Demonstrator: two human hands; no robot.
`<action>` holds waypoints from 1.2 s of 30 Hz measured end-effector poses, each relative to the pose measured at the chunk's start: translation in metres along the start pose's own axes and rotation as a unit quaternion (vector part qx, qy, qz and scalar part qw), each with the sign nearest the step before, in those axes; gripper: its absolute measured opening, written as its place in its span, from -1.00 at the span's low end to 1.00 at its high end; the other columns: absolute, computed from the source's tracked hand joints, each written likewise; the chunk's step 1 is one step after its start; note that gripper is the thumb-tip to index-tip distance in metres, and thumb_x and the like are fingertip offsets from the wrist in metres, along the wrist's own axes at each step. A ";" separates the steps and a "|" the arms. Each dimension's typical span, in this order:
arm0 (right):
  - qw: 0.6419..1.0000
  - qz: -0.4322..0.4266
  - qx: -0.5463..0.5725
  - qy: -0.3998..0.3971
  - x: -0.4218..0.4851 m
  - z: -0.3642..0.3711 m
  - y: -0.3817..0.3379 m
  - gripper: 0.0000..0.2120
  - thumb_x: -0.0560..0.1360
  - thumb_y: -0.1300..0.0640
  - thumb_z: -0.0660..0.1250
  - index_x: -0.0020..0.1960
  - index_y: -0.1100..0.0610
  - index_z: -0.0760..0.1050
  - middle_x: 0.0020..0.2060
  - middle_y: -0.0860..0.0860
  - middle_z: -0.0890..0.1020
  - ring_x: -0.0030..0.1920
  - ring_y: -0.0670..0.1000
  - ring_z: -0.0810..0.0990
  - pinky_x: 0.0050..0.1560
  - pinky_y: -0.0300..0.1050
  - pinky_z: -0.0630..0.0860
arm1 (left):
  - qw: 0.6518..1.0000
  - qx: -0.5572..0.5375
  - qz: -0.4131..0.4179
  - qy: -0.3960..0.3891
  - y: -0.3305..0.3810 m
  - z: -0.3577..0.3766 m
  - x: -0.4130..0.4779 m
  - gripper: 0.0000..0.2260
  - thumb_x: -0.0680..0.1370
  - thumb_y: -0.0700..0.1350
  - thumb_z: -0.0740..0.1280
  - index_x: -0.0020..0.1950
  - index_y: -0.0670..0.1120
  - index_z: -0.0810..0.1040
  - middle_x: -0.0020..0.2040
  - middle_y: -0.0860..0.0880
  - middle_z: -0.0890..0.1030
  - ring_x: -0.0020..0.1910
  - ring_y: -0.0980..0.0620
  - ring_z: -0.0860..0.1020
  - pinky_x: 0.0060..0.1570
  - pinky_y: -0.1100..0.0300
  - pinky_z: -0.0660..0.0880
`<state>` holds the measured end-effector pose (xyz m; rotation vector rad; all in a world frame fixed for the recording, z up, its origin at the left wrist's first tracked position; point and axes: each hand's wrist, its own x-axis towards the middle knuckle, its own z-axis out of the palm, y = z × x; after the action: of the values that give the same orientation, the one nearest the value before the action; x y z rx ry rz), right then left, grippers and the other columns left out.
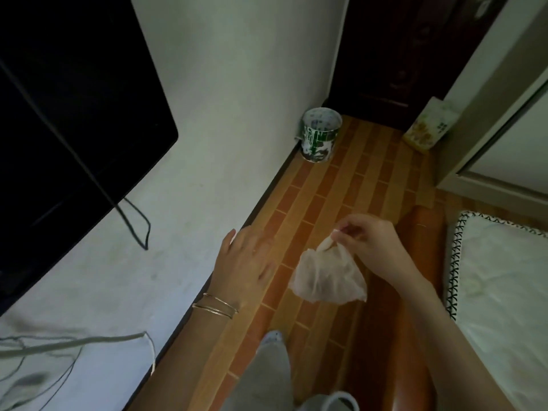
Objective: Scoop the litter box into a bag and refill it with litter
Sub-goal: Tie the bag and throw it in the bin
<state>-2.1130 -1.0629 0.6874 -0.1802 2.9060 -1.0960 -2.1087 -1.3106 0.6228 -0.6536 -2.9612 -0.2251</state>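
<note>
Over the striped brown wooden floor [350, 179] the right hand [373, 241] pinches the knotted neck of a thin translucent white plastic bag [327, 277], soft, probably light, best held there; the left hand [243, 262] is spread.

The floor [323, 185] is laid in long wood-look strips of orange and reddish brown, running from 6 o'clock up toward 12 between a pale wall and a bed. At about 12 o'clock a round bin [321, 134] with a green-and-white printed liner stands in the corner, touching the wall. Toward 1 o'clock a printed carton [428, 126] stands upright on the boards against a cabinet side.
</note>
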 end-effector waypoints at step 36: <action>0.994 0.085 0.017 0.067 0.401 -0.142 0.170 -0.96 0.47 0.14 0.37 -0.10 0.04 0.59 -0.24 -0.17 0.57 -0.20 -0.23 0.52 -0.19 -0.48 0.39 | 0.991 -0.023 0.129 0.014 -0.036 0.062 0.508 -0.61 0.52 0.10 0.10 0.19 -0.04 0.56 0.11 -0.02 0.60 0.08 -0.06 0.56 0.13 -0.04 0.46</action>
<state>-2.5376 -0.8910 0.6868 0.1442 2.9473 -1.1711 -2.5867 -1.1241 0.6229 -1.0195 -2.8135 -0.2781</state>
